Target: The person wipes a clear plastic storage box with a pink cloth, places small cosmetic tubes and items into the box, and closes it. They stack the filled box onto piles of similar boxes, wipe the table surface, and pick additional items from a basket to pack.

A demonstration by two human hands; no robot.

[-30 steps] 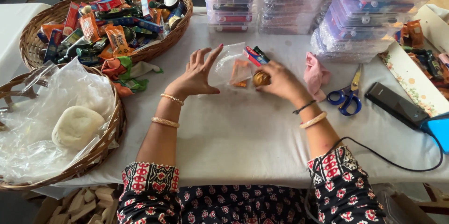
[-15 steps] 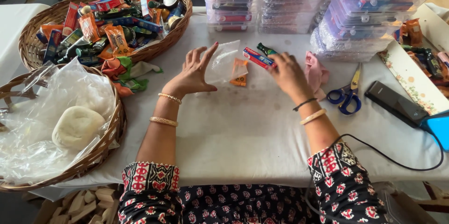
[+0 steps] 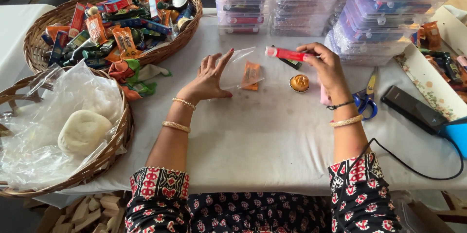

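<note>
Two hands working on the tabletop; left hand, fingers spread, is steadying a flimsy, slippery clear bag; right hand is pinching a light, stiff red tube by its end.

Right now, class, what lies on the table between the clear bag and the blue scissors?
In the head view, a small round gold cup sits between the clear bag and the blue scissors.
</note>
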